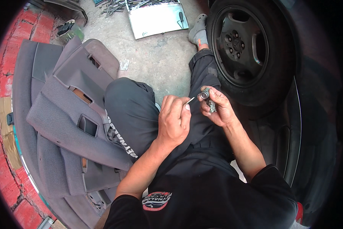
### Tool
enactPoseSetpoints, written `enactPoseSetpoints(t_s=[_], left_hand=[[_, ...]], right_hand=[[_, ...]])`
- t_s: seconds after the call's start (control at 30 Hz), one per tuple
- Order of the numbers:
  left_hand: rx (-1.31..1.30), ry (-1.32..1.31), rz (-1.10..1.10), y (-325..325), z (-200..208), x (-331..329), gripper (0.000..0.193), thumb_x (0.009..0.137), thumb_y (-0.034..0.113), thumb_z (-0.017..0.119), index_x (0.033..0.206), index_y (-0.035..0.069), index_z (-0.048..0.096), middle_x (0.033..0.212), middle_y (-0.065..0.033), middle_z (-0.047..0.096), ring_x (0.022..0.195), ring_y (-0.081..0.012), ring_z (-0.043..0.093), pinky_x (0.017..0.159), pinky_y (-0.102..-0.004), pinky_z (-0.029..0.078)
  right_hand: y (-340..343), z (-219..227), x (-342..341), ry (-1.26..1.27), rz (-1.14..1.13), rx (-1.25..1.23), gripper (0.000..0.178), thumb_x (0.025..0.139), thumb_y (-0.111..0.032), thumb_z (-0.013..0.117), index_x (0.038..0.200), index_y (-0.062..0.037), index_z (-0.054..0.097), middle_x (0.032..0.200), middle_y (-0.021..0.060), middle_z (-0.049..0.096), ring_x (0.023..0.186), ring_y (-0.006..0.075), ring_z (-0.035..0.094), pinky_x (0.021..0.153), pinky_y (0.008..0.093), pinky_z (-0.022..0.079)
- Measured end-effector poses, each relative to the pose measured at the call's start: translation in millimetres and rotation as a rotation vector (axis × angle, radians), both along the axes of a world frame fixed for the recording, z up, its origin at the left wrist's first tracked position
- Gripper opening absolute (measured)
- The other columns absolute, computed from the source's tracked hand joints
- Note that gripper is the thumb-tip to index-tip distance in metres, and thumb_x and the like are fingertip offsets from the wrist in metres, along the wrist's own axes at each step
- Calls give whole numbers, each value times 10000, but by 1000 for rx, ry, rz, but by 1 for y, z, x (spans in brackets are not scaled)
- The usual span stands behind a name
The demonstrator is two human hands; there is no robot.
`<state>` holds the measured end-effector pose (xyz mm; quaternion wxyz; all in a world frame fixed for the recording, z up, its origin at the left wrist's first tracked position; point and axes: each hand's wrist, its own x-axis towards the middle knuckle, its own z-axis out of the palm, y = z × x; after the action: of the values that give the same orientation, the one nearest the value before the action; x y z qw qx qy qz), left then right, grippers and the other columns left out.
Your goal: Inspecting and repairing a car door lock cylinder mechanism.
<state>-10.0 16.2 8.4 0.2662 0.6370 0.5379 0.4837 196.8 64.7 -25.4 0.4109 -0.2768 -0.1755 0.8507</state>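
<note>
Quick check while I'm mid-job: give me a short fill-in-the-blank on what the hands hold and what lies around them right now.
1. The right hand holds a small metal lock cylinder, and the left hand pinches a thin ____ aimed at it.
2. The black car wheel stands on the person's ____ side.
3. The grey door panels lie on the person's ____ side.

Missing words: pin; right; left

Metal lock cylinder (209,100) — dull, smooth.
</note>
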Motion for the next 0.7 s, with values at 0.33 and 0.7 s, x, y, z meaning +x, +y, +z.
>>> enactPoseSetpoints(t_s=[0.33, 0.7], left_hand=[[205, 409, 36, -1, 2, 7, 299, 812, 44, 717, 1110, 39, 716, 997, -73, 613, 911, -270, 537, 824, -419, 398], [120, 419, -41, 3, 7, 7, 201, 844, 48, 704, 1037, 48, 648, 1017, -106, 615, 923, -296, 560, 829, -437, 414]], right_hand=[[-9, 11, -11, -162, -39, -5, 218, 1048, -259, 691, 1066, -51, 629, 933, 123, 738, 650, 139, 650, 516, 265, 477], [-10, 16, -11, -309, -37, 72, 208, 1006, -185, 744, 1076, -9, 660, 915, 142, 761, 616, 137, 646, 510, 274, 478]])
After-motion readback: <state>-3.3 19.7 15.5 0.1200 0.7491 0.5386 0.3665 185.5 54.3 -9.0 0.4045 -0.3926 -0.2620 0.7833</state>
